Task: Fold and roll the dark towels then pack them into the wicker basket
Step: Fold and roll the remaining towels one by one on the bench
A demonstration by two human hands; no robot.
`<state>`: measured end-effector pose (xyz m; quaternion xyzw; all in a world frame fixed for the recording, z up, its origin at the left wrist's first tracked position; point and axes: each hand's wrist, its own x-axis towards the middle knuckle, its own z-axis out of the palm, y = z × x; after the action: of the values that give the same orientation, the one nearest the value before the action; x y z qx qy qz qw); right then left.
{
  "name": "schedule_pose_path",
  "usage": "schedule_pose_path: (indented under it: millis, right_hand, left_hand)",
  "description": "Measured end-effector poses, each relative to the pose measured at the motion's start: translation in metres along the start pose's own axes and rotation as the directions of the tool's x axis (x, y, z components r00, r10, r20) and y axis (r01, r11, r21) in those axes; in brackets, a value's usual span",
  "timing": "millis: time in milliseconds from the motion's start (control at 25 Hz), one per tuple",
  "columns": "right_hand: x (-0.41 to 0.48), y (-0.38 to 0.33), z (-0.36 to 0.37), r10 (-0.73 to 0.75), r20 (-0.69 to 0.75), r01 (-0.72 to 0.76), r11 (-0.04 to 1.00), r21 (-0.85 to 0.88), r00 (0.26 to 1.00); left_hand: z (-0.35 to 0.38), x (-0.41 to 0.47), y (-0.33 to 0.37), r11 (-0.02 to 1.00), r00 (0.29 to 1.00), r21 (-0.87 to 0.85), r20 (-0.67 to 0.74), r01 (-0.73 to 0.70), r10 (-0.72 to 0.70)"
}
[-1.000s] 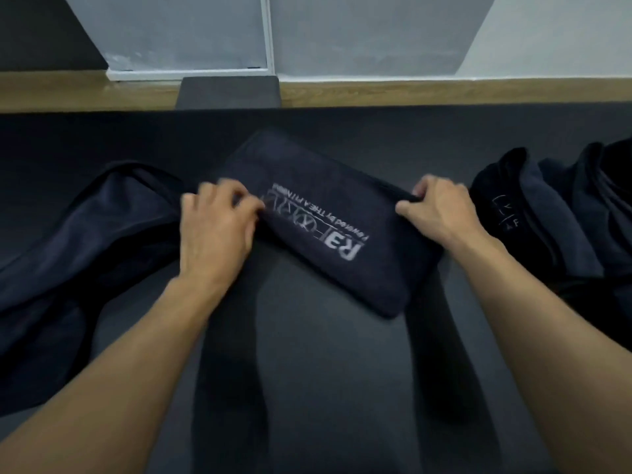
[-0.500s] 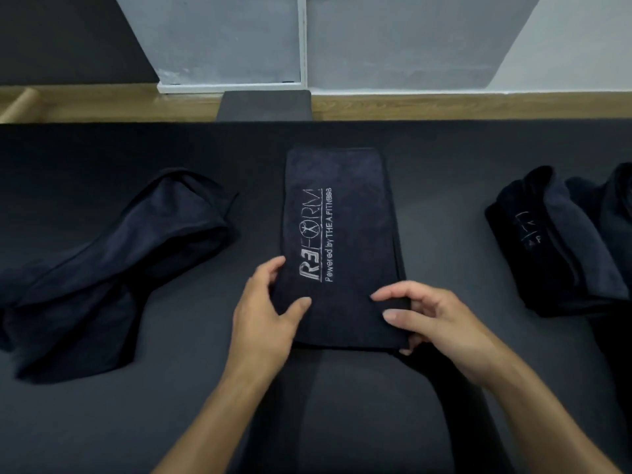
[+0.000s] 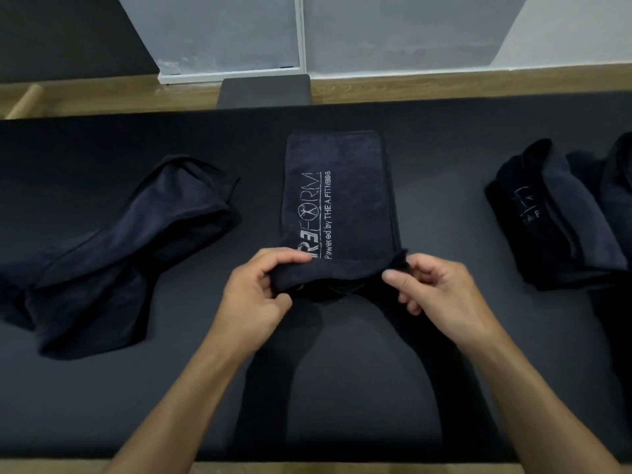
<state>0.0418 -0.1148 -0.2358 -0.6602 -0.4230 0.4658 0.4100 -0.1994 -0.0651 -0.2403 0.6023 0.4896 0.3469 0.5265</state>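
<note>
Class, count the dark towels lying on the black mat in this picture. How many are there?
3 for certain: the folded towel in the middle, a crumpled towel at left, and a logo towel at right, in a heap that may hide more.

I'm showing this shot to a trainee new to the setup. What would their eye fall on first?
Most likely the white lettering on the folded dark navy towel at the centre of the black mat. Next, the left hand and right hand gripping that towel's raised near edge. A crumpled dark towel lies left, a pile of dark towels far right.
</note>
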Motion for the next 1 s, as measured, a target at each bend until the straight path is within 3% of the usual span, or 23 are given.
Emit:
schedule_pose_path:
  millis: [200,440,600,720,800,840,920,1000]
  right_hand:
    - [0.001,-0.003,0.0,0.051,-0.07,-0.06,0.99,-0.13,0.996]
    - [0.008,-0.001,0.006,0.155,-0.196,-0.175,0.98,-0.091,0.968]
    - [0.01,0.003,0.008,0.153,-0.276,-0.231,0.933,-0.276,0.949]
    - [0.01,0.001,0.012,0.085,-0.338,-0.234,0.872,-0.43,0.937]
    - [0.008,0.001,0.014,-0.092,-0.375,-0.122,0.852,-0.51,0.923]
    - [0.006,0.001,0.015,-0.272,-0.356,0.026,0.825,-0.565,0.894]
    - [0.001,0.006,0.019,-0.644,-0.136,0.393,0.605,-0.693,0.753]
    - [-0.001,0.015,0.021,-0.749,0.194,0.598,0.316,-0.736,0.634]
  left_hand:
    - [-0.012,-0.003,-0.011,0.874,0.98,0.451,0.008,-0.182,0.2]
    - [-0.01,0.0,0.001,0.936,0.996,0.344,-0.074,0.073,-0.051]
    - [-0.002,0.011,0.006,0.888,0.973,0.4,-0.127,0.227,-0.191]
    - [0.0,0.019,0.005,0.868,0.931,0.348,-0.22,0.354,-0.292]
    - [0.003,0.024,0.005,0.852,0.898,0.307,-0.266,0.425,-0.351]
    - [0.004,0.026,0.006,0.844,0.888,0.301,-0.276,0.444,-0.368]
    - [0.005,0.029,0.007,0.834,0.878,0.296,-0.276,0.465,-0.391]
    - [0.004,0.034,0.006,0.827,0.871,0.287,-0.256,0.483,-0.42]
